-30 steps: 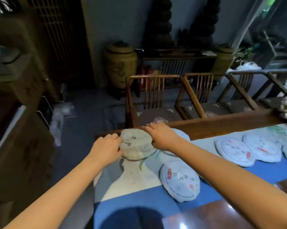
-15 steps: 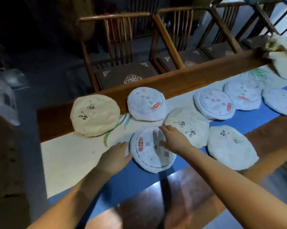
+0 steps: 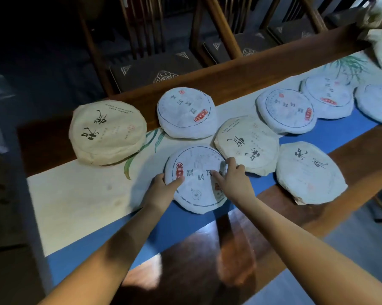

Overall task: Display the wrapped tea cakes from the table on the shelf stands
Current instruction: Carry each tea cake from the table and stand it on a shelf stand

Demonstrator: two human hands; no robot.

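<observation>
On the tabletop [image 3: 207, 256] lie eight wrapped cakes, none shelved; left hand [image 3: 161, 188] and right hand [image 3: 234, 179] grip the near cake [image 3: 196, 179] by its edges.

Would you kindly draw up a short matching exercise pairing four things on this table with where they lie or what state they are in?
Things:
1. cream tea cake
2. white tea cake with red seal
3. tea cake with black brush characters
4. table runner

States:
A. gripped by both hands
B. farthest left, untouched
C. lies under the cakes
D. right of the hands, near table edge

Pairs: 1-B, 2-A, 3-D, 4-C
</observation>
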